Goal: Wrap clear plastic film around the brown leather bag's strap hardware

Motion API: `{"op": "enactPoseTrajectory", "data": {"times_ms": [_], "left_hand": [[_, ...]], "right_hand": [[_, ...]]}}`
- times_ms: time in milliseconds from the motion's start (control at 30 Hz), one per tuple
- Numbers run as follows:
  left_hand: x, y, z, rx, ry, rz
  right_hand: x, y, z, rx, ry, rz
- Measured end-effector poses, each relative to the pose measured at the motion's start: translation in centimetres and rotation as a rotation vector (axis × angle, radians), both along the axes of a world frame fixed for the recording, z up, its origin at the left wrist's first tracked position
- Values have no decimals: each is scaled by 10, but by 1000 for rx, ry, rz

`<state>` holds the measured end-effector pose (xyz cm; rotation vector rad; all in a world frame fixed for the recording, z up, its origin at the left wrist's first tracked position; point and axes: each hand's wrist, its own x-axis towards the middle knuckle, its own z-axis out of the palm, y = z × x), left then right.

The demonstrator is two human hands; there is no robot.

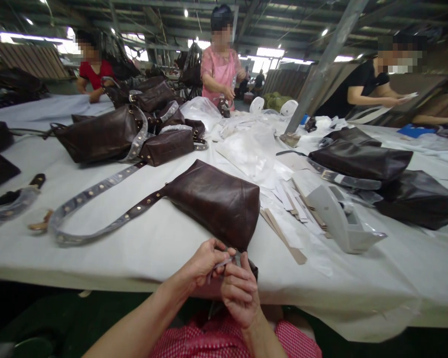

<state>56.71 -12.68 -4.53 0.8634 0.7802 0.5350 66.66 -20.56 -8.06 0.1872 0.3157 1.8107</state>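
Observation:
A dark brown leather bag [216,201] lies on its side on the white-covered table in front of me. Its long studded strap [97,233], mostly sleeved in clear plastic, loops out to the left. At the bag's near corner both hands meet. My left hand [208,261] pinches a thin strip of clear plastic film [226,262] between thumb and fingers. Close against it, my right hand [241,286] is closed with its thumb raised; what its curled fingers grip is hidden. A dark leather end [253,270] shows just behind the right hand.
More brown bags [100,134] are piled at the back left, and others [362,159] lie at the right. A grey-white tape dispenser [338,219] stands near paper and card strips [283,233]. A metal post [321,69] rises beyond. Several people work around the table.

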Motion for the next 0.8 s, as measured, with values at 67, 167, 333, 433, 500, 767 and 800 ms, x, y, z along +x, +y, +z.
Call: {"op": "enactPoseTrajectory", "data": {"times_ms": [67,167,333,433,500,767,800], "left_hand": [[2,-1,-2,64,-4,20],[4,-4,-4,181,19,42],[3,-13,-5,365,120,62],[1,-17,-5,465,157,82],[0,-20,-4,552,200,83],[2,-23,1,786,325,43],[2,-22,1,745,302,44]], "right_hand": [[0,-2,2,-11,-30,-17],[-1,-8,7,-26,-139,-32],[5,-18,13,-88,-366,-58],[12,-20,18,-186,-532,-113],[15,-18,23,-267,-626,-128],[8,6,38,-533,-1024,-148],[7,8,38,-562,-1041,-160]]}}
